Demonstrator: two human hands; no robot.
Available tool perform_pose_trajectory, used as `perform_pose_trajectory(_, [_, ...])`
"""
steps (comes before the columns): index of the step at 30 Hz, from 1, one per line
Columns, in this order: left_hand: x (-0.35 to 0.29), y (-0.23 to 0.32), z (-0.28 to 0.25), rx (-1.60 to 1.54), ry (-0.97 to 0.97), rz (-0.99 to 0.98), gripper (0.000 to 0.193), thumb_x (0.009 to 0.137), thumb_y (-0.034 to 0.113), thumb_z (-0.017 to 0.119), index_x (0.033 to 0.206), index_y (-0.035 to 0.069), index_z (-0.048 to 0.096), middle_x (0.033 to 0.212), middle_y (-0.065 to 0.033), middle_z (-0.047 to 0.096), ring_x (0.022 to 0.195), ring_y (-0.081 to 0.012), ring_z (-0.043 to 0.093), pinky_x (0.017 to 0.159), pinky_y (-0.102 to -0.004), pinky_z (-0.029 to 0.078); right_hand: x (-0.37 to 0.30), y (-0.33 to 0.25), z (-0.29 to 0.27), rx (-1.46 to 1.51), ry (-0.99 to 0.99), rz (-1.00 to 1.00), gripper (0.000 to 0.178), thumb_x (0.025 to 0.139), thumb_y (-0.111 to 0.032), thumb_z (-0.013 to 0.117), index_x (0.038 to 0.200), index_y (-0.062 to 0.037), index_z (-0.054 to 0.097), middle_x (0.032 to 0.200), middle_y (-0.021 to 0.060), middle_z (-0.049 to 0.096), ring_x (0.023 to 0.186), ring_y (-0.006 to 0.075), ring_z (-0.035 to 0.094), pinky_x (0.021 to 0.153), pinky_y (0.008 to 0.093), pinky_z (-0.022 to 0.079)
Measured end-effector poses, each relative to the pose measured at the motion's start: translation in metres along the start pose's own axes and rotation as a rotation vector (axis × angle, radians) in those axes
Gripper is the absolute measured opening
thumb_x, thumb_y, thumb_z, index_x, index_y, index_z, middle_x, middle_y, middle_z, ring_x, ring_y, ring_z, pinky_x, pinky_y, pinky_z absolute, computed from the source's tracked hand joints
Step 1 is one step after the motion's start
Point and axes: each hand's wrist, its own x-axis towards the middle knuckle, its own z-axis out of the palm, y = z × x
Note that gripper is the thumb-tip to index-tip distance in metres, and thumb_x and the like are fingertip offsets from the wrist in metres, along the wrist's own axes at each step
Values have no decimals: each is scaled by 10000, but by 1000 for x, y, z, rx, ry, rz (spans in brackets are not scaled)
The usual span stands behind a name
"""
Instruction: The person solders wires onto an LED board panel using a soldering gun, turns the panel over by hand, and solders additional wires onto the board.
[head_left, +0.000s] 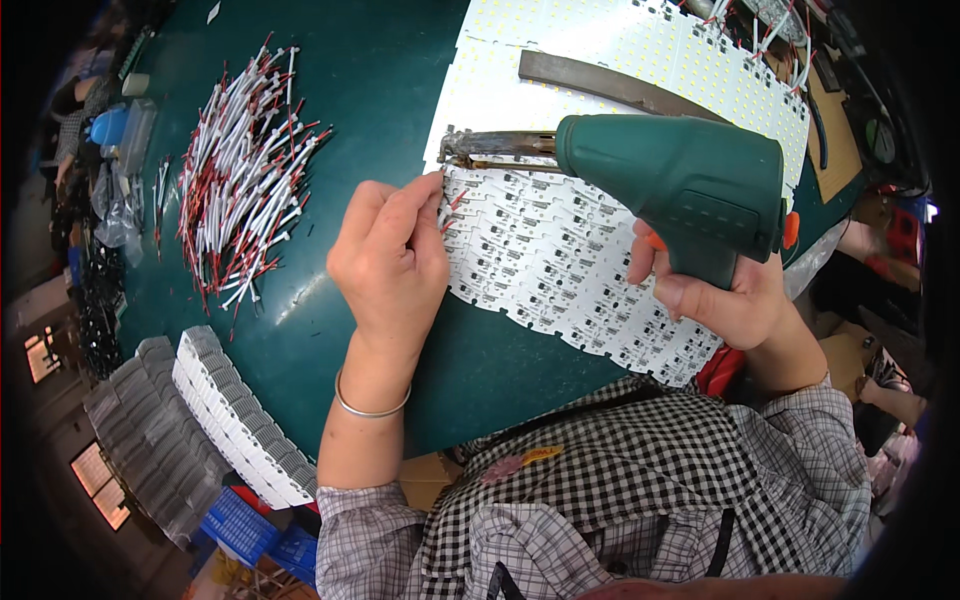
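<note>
My right hand [740, 305] is wrapped round the handle of a green soldering gun [680, 175] with orange parts. Its dark metal nose points left and ends above the edge of white circuit boards [560, 250]. Those boards lie joined in overlapping rows, with small black components on them. Close under the gun's tip, my left hand [393, 245] pinches a thin wire lead at the boards' left edge. Short red wire ends [457, 202] show beside its fingertips; the rest of the lead is hidden by the fingers.
Left on the green table [380, 70] lies a heap of red and white wire leads [245, 180]. Stacked white strips [235, 415] stand at the near left. A grey-brown bar [610, 85] rests on white panels with yellow dots [600, 30]. More wires [770, 35] are at the far right.
</note>
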Motion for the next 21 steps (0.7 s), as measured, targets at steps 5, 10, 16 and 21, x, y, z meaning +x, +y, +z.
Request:
perform_pose_trajectory(5, [0, -1, -1, 4, -15, -3, 196, 714, -88, 703, 864, 37, 684, 645, -54, 521, 491, -153, 489, 438, -277, 393, 0, 0, 2, 40, 14, 41, 428, 783, 39, 627, 1189, 37, 492, 924, 89, 621, 777, 113, 583, 648, 243, 489])
perform_pose_trajectory(10, [0, -1, -1, 6, -12, 8, 197, 713, -87, 702, 865, 38, 685, 648, -57, 532, 491, -153, 496, 438, -279, 397, 3, 2, 1, 54, 12, 36, 398, 774, 33, 638, 1152, 34, 513, 911, 83, 631, 752, 106, 588, 633, 240, 491])
perform_pose_trajectory(16, [0, 0, -1, 11, -18, 2, 200, 710, -86, 703, 864, 40, 687, 654, -58, 543, 494, -154, 507, 440, -278, 405, 3, 10, 0, -94, 11, -68, 313, 765, 26, 654, 1064, 33, 562, 865, 65, 648, 709, 111, 600, 639, 250, 501])
perform_pose_trajectory(21, [0, 0, 0, 20, -15, 3, 203, 699, -88, 701, 854, 43, 690, 653, -56, 540, 492, -167, 509, 442, -285, 409, -1, 1, 5, 7, 88, -7, 330, 755, 39, 640, 1078, 54, 575, 970, 114, 641, 755, 146, 623, 629, 263, 505])
